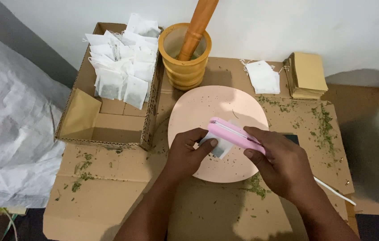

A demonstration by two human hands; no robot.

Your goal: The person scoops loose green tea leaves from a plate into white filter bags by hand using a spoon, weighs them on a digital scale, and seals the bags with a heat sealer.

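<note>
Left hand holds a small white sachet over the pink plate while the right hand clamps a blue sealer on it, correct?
Not quite: the sealer in the right hand is pink, not blue. The head view shows it closed on the sachet held by the left hand over the pink plate.

Flattened cardboard sheet [109, 196] (strewn with green herb crumbs), bearing pink plate [198, 107], wooden mortar [185, 67], open box [109, 125], envelope stack [307, 73]

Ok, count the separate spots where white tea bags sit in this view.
3. A heap fills the far end of the cardboard box at left; a small pile lies right of the wooden mortar; one bag is pinched in the left hand. More may be hidden.
</note>
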